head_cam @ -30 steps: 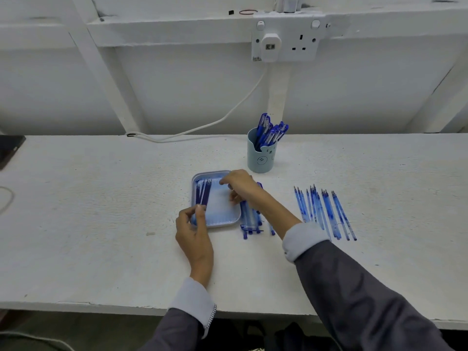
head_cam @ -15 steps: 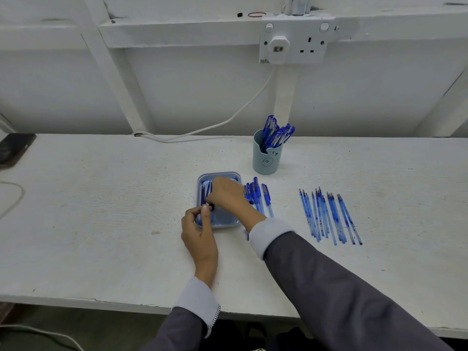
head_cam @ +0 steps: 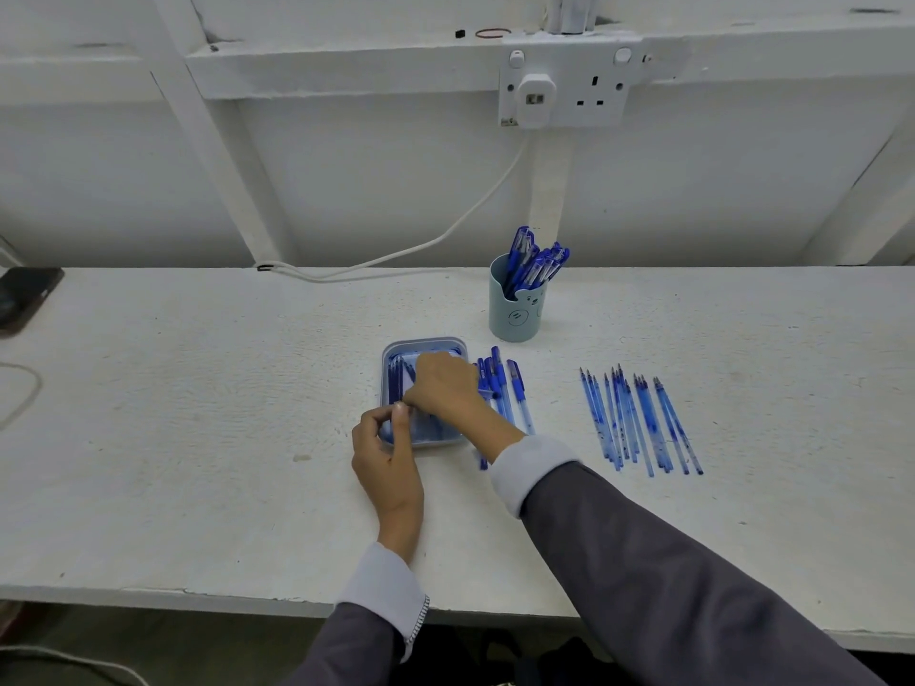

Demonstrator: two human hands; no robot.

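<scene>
A small pale-blue tray (head_cam: 426,345) lies on the white table (head_cam: 198,413) and holds a few dark blue pen caps (head_cam: 395,383). My left hand (head_cam: 388,455) grips the tray's near left corner, thumb on the rim. My right hand (head_cam: 443,386) reaches over the tray with its fingers curled down onto the parts at the left side; what it pinches is hidden. Several capped blue pens (head_cam: 510,388) lie just right of the tray. Further right, several blue refills (head_cam: 638,423) lie in a row.
A light-blue cup (head_cam: 517,309) with several blue pens stands behind the tray. A white cable (head_cam: 396,257) runs from the wall socket (head_cam: 564,86) to the table's back edge. A dark phone (head_cam: 22,297) lies at the far left.
My right hand has moved left across the tray, from its right edge to its left side beside my left thumb. My left hand stays on the tray's corner.
</scene>
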